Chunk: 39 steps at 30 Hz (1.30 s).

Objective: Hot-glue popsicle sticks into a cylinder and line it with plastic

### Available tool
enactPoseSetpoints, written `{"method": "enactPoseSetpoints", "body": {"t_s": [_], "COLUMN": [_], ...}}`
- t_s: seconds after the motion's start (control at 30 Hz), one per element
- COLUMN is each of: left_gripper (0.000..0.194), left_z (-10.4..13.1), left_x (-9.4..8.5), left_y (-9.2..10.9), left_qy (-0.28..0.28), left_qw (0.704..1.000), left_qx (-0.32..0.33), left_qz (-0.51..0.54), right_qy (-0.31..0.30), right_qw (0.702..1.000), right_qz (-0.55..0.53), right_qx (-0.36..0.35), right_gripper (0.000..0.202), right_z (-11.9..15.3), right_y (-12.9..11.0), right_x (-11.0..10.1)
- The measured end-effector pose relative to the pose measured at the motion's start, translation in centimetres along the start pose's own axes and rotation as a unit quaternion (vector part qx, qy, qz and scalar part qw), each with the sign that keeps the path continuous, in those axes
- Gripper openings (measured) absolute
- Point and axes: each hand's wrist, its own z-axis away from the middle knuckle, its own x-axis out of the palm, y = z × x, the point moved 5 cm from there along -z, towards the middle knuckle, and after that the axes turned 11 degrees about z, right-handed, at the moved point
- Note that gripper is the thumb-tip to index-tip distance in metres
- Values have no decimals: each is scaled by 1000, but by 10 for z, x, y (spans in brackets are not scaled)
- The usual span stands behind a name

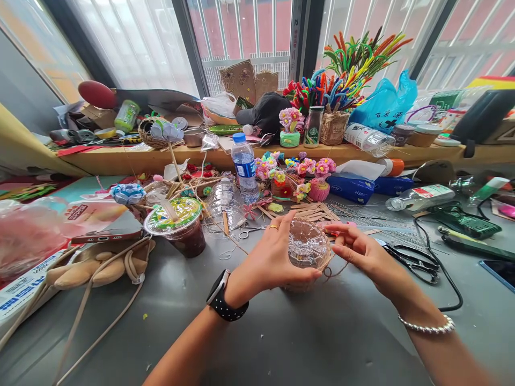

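In the head view, my left hand [273, 252] is wrapped round a small round container [308, 236] that stands on the grey table. It is clear ridged plastic, like the cut end of a bottle, with brown twine wound round its side. My thumb lies across the near side and my fingers reach along the left. Close against its right rim is my right hand [362, 254], thumb and forefinger apart, with nothing visible between them. A loose strand of twine [337, 272] curls out below that hand; where it ends is hidden.
A lidded drink cup [189, 244], a clear plastic dome [223, 209] and a water bottle [244, 169] stand left of the container. Wooden sticks [314, 210] and fuzzy flowers lie behind it. Black scissors [414, 262] and a cable [444, 279] are at right, a bag [104, 271] at left.
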Motion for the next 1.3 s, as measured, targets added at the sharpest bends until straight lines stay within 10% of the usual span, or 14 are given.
{"method": "enactPoseSetpoints", "body": {"t_s": [1.07,1.3], "left_gripper": [97,91], "left_z": [-2,2], "left_x": [3,-21], "left_y": [3,5], "left_qy": [36,52], "left_qw": [998,998], "left_qx": [50,23], "left_qz": [-16,9], "right_qy": [38,20], "right_qw": [999,997], "right_qz": [-30,-56], "right_qx": [-14,-39], "right_gripper": [40,37], "right_z": [-5,-1], "right_y": [1,1], "right_x": [7,2]}}
